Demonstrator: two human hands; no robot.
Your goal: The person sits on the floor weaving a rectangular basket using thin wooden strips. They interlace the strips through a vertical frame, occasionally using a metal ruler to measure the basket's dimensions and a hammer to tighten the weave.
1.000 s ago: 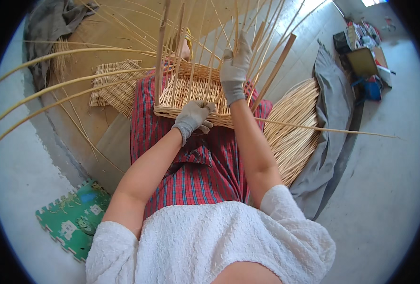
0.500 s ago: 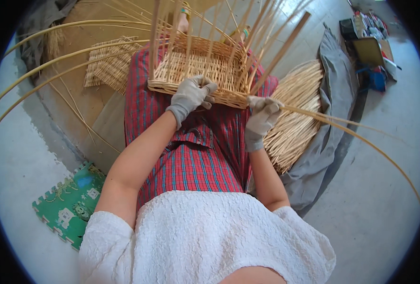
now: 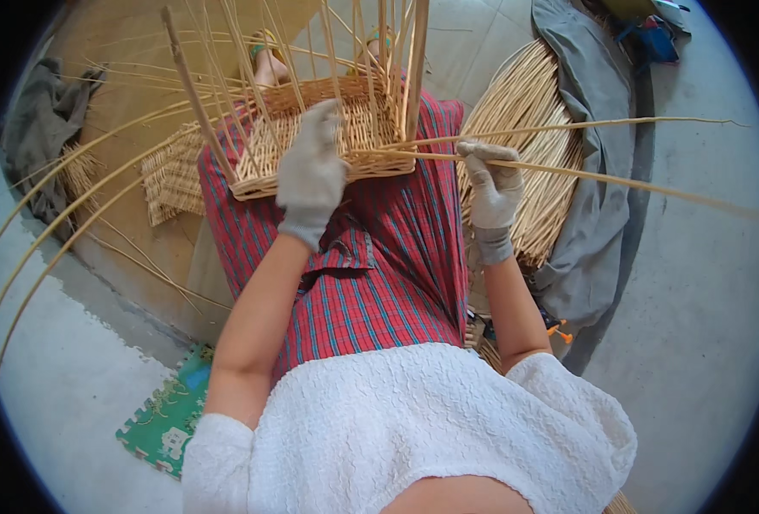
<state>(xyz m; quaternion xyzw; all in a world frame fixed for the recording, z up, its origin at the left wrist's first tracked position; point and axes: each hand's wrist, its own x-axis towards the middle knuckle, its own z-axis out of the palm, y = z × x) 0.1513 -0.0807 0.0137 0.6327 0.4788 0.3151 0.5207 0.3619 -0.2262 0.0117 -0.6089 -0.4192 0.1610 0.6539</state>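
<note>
A partly woven wicker basket (image 3: 371,167) rests on my lap, its thin upright stakes rising all around and thicker posts at the corners. My left hand (image 3: 311,176), in a pale work glove, is at the basket's near side among the stakes. Its fingers point up and are blurred, so their grip cannot be made out. My right hand (image 3: 492,188), gloved too, pinches a long willow rod (image 3: 585,176) that runs out to the right from the near right corner. A second, thinner rod (image 3: 636,122) reaches right above it.
Cut willow rods (image 3: 525,128) lie in a bundle on grey cloth (image 3: 598,197) to the right. At the left are a woven piece (image 3: 174,176), loose rods (image 3: 139,261) and a green foam mat (image 3: 169,420). Long bent rods (image 3: 62,214) arc leftward from the basket.
The basket has turned and shifted left. My left hand has moved up and left along the near side. My right hand has slid outward along the rod, away from the corner.
</note>
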